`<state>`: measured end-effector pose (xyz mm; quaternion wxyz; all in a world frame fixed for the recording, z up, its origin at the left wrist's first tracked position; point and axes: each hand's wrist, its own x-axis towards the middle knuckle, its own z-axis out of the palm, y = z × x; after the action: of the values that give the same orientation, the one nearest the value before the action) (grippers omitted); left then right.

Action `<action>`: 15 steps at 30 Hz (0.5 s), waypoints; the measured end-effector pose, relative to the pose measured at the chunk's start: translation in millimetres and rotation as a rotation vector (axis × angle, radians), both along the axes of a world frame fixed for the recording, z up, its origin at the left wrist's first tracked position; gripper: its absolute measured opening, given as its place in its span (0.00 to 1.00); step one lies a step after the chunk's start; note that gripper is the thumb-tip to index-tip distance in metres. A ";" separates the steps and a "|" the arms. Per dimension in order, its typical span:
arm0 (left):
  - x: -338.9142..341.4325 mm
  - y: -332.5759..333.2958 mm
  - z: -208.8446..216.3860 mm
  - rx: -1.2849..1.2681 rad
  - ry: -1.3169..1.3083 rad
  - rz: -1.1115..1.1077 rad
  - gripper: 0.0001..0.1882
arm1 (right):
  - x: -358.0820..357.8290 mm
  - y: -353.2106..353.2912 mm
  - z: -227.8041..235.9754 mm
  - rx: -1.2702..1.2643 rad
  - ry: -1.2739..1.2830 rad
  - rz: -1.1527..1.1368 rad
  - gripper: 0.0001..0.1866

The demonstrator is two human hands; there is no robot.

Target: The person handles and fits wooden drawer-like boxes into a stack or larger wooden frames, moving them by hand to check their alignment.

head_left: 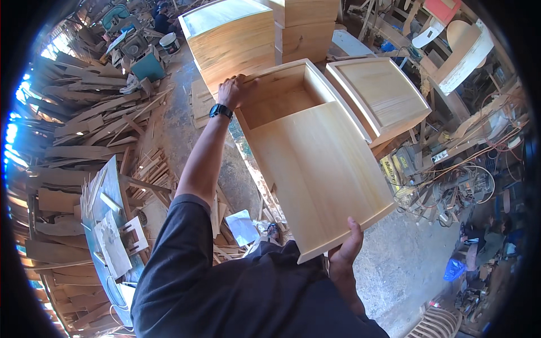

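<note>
A pale wooden box-like cabinet lies tilted in front of me. Its far end has an open compartment, and a smooth, slightly curved panel covers the nearer part. My left hand, with a black watch on its wrist, grips the far left rim, fingers over the edge. At the near right end my right hand holds the lower lip, thumb on top; the other fingers are hidden underneath. Just beyond the right side stands a similar wooden piece with a framed top.
Pale wooden cabinets are stacked ahead. Scrap boards pile up along the left, beside a blue-grey worktable. Tangled cables and tools lie at the right. A white bucket stands at the far left.
</note>
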<state>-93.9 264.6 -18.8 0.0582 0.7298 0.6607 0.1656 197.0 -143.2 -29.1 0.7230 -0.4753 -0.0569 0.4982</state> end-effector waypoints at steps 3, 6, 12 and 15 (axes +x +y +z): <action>-16.6 2.5 -2.1 0.004 -0.049 -0.011 0.36 | -9.3 27.8 -15.8 -0.052 0.018 -0.071 0.31; -3.4 1.6 -0.8 0.023 -0.102 -0.001 0.34 | -34.5 90.5 -24.2 -0.070 -0.132 -0.205 0.30; -25.8 8.9 -20.6 0.077 -0.147 0.035 0.43 | -65.3 132.1 -17.1 0.017 -0.243 -0.291 0.29; -0.8 9.8 -8.0 0.061 -0.154 0.010 0.42 | -66.0 160.2 -32.8 -0.169 -0.608 -0.413 0.28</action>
<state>-94.8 274.4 -26.7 0.0860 0.7131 0.6525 0.2416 131.0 17.0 -61.9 0.7166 -0.6608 -0.1308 0.1811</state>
